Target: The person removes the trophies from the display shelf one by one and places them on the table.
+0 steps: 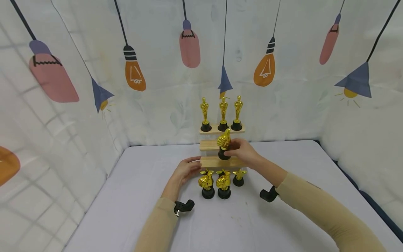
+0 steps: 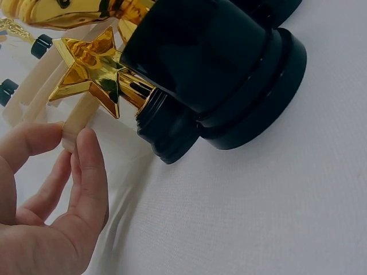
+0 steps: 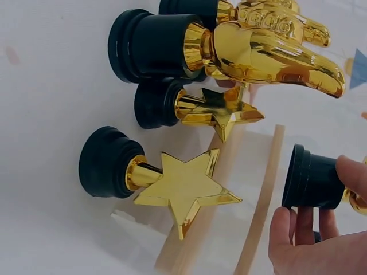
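My right hand (image 1: 245,151) grips a gold thumbs-up trophy (image 1: 224,140) by its black base, in front of the middle step of a small wooden tiered stand (image 1: 209,162). The right wrist view shows thumb and fingers around that base (image 3: 312,179). My left hand (image 1: 186,170) pinches the left end of the stand's lowest board (image 2: 81,116) between thumb and fingers. Two more thumbs-up trophies (image 1: 206,182) stand on the table before the stand. Gold star trophies (image 1: 239,174) are just behind and beside them, partly hidden in the head view.
Three gold figure trophies (image 1: 223,111) stand in a row on the stand's top step (image 1: 215,131). The white-covered table (image 1: 126,210) meets a pale curtain with printed lamps (image 1: 163,115) at its back and sides.
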